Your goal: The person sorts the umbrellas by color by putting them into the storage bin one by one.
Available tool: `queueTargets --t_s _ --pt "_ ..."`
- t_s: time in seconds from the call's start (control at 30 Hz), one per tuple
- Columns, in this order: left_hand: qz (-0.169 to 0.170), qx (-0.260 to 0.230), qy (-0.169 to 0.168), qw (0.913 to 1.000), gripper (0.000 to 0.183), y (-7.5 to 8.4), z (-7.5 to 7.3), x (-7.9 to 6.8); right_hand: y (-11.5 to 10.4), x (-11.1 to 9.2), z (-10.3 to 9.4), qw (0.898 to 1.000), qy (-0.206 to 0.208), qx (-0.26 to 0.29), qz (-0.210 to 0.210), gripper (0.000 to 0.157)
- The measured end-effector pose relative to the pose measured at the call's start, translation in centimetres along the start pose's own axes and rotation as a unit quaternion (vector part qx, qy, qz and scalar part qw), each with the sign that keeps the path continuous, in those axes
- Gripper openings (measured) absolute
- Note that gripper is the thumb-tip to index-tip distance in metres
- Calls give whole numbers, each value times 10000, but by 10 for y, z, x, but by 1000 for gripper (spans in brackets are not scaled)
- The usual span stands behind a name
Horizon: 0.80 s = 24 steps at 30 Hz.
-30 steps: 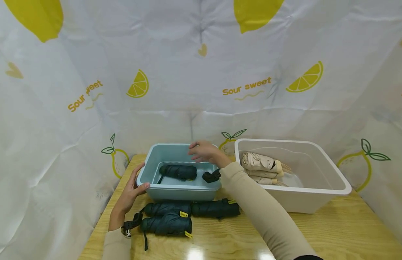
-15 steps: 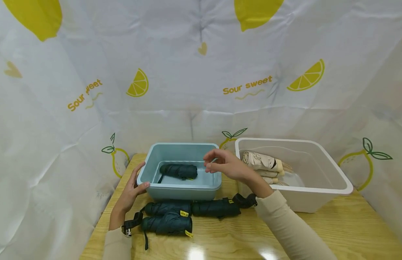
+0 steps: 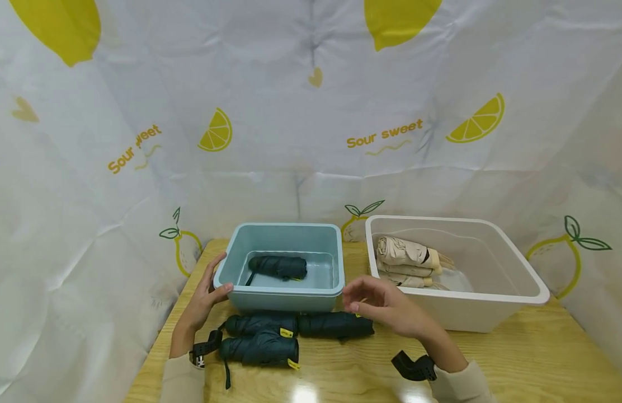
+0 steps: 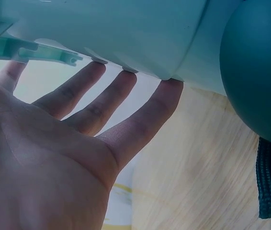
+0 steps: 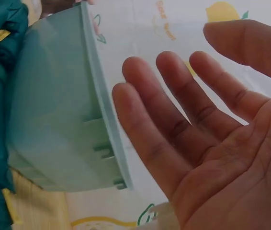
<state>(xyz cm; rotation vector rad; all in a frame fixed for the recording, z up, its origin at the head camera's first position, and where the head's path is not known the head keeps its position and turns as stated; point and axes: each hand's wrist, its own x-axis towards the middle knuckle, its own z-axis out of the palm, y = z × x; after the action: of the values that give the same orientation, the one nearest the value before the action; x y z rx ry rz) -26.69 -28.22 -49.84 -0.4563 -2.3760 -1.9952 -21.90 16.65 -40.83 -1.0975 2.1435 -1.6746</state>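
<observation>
My left hand touches the left end of a light blue plastic bin, thumb at its near corner. In the left wrist view its straight fingertips meet the bin's outer wall. One dark green folded umbrella lies inside that bin. Along the bin's front, on the table, are three more: a back-left umbrella, a right-hand umbrella and a nearer umbrella. My right hand hovers near the right umbrella's end, holding nothing, its fingers loosely bent and apart from the bin.
On the right stands a larger white bin with several beige folded umbrellas stacked at its left end. Both bins sit on a wooden table. A lemon-printed white curtain hangs behind and at the sides.
My right hand has drawn back from over the blue bin, moving right and toward me to outside its near right corner. The left hand and the umbrellas stay put.
</observation>
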Motion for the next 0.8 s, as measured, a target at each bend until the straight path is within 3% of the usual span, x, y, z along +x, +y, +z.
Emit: queueTargets --t_s 0.37,0.63,0.8 --pt "51 -47 -15 10000 78 3 1 0 30 -27 20 9936 385 -958 455 22" --pt "136 -70 -35 9999 78 3 2 -1 50 -34 32 9733 748 -2135 393 33" --pt "147 -44 -6 9999 78 3 3 -1 60 -36 36 9625 740 -2514 697 43"
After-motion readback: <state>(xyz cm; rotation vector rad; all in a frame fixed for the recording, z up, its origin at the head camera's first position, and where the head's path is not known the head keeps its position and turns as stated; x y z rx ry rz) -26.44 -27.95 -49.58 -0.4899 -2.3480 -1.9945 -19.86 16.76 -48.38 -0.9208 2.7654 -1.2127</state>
